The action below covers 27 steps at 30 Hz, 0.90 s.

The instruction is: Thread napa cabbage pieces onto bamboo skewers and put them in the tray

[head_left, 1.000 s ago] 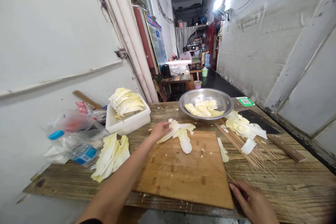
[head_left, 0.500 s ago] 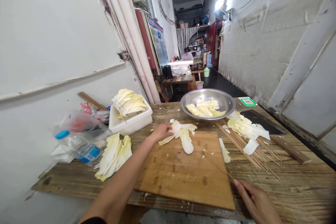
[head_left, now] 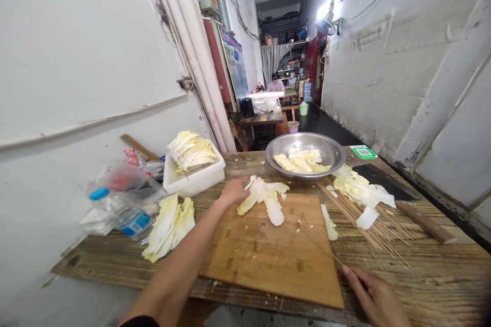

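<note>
At the far left edge of the wooden cutting board (head_left: 264,265), my left hand (head_left: 235,191) has its thumb and fingers apart. They are beside, perhaps touching, the nearest of several pale yellow-white cabbage leaves (head_left: 274,209) fanned out there. A small white scrap (head_left: 252,179) lies by its fingertips. Low on the right, my right hand (head_left: 370,291) is closed in a pinch on the end of a thin bamboo skewer (head_left: 324,246). The skewer slants over the board, its far end short of the leaves.
A steel bowl (head_left: 337,159) holds cabbage pieces. Loose skewers (head_left: 360,225), a cleaver (head_left: 425,219) and more cabbage (head_left: 360,189) lie right. Left are a white tub (head_left: 195,184) of skewered leaves, a cabbage pile (head_left: 169,227) and a water bottle (head_left: 132,222). A person (head_left: 275,83) sits far back.
My left hand has drawn slightly left, off the leaf it was on. My right hand keeps the skewer in nearly the same place. The view has shifted a little.
</note>
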Tool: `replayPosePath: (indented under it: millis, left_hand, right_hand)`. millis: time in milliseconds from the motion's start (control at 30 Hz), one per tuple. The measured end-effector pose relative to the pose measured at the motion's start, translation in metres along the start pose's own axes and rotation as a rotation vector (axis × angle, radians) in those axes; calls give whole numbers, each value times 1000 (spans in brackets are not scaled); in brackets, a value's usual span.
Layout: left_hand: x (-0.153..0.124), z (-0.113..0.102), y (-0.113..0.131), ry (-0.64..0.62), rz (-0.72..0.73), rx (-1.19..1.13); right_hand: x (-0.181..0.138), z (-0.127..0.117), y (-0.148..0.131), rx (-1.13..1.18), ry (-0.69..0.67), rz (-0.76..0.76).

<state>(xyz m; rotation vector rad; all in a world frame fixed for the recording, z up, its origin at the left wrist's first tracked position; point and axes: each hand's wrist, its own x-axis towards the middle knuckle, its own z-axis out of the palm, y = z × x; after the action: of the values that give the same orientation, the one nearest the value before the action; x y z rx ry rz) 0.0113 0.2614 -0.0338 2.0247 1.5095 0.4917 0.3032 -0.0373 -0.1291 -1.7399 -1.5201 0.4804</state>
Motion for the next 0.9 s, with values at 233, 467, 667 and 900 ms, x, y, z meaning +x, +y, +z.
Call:
replayPosePath:
  millis: [233, 467, 667, 900]
  left_hand:
    - [-54, 3, 12, -90, -65, -579]
    - [-114, 67, 31, -145, -117, -1033]
    - [-136, 59, 42, -140, -189, -1257]
    - [-154, 48, 50, -215, -239, -1335]
  right_hand:
    - [5, 3, -11, -4, 68, -86]
    - [25, 20, -56, -88, 53, -260]
    - [15, 16, -67, -197, 67, -415]
    - [8, 9, -77, -245, 76, -493]
